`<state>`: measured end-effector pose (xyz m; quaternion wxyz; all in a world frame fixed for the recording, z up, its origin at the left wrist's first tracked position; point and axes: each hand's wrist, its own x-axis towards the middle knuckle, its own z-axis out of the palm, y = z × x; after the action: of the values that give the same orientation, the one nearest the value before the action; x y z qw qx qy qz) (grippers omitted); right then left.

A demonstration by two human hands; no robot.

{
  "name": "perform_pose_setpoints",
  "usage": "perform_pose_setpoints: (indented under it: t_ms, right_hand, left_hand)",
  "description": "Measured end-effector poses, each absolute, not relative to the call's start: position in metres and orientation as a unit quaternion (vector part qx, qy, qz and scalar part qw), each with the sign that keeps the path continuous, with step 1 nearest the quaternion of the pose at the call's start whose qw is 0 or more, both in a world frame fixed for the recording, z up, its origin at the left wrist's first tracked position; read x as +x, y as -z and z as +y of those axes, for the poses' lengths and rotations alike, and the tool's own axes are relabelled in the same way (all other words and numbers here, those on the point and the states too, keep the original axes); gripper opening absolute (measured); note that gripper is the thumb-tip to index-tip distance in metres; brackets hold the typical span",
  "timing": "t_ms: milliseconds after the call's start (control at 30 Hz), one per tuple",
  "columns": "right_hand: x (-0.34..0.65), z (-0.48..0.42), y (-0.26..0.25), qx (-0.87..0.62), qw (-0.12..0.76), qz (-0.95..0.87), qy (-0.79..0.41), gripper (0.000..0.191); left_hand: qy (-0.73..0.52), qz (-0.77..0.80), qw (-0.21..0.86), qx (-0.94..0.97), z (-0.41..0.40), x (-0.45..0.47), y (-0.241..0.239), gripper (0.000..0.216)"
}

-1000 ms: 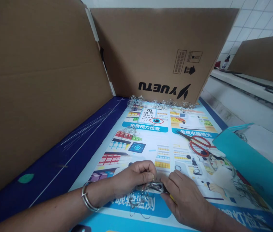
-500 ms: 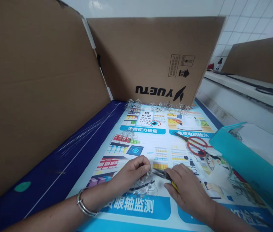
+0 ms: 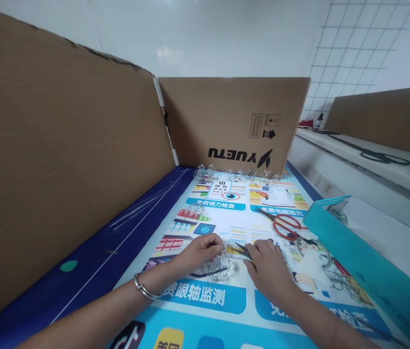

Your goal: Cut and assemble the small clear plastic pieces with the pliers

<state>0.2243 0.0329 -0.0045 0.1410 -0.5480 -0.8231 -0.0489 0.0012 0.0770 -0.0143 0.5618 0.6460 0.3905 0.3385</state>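
Observation:
My left hand [image 3: 204, 253] pinches a tangle of thin, clear or silvery wire pieces [image 3: 220, 269], which hangs below the fingertips over the printed mat. The exact kind of these pieces is too fine to make out. In my right hand [image 3: 268, 265] sits a pair of pliers [image 3: 242, 250] with dark pointed jaws, parted and aimed toward the left hand. The jaws are apart from the wire. My right fingers cover most of the handles. Beyond the right hand lie red-handled scissors [image 3: 285, 227], flat on the mat.
A cardboard wall [image 3: 234, 121] stands at the back and another cardboard panel [image 3: 70, 145] at the left. Wire tangles [image 3: 239, 173] line the back wall's foot. A teal box [image 3: 368, 261] stands at right, beside a coil of wire [image 3: 314, 251]. Black scissors [image 3: 383, 156] rest on the ledge.
The camera view has tilted up, showing more wall. The pliers have drawn back slightly from my left hand, and their jaws have parted wider. My left hand keeps its pinch.

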Motion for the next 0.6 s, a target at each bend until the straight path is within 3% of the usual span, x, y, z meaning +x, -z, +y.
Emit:
perform_pose_setpoints:
  t_ms: [433, 600]
  right_hand:
    - [0.229, 0.030, 0.000, -0.483, 0.226, -0.845, 0.035, 0.020]
    - [0.233, 0.032, 0.002, -0.477, 0.246, -0.844, 0.010, 0.026]
  left_hand:
    - [-0.441, 0.467, 0.498, 0.583, 0.065, 0.025, 0.020, 0.022]
    - [-0.460, 0.464, 0.514, 0.555, 0.054, 0.048, 0.016, 0.027]
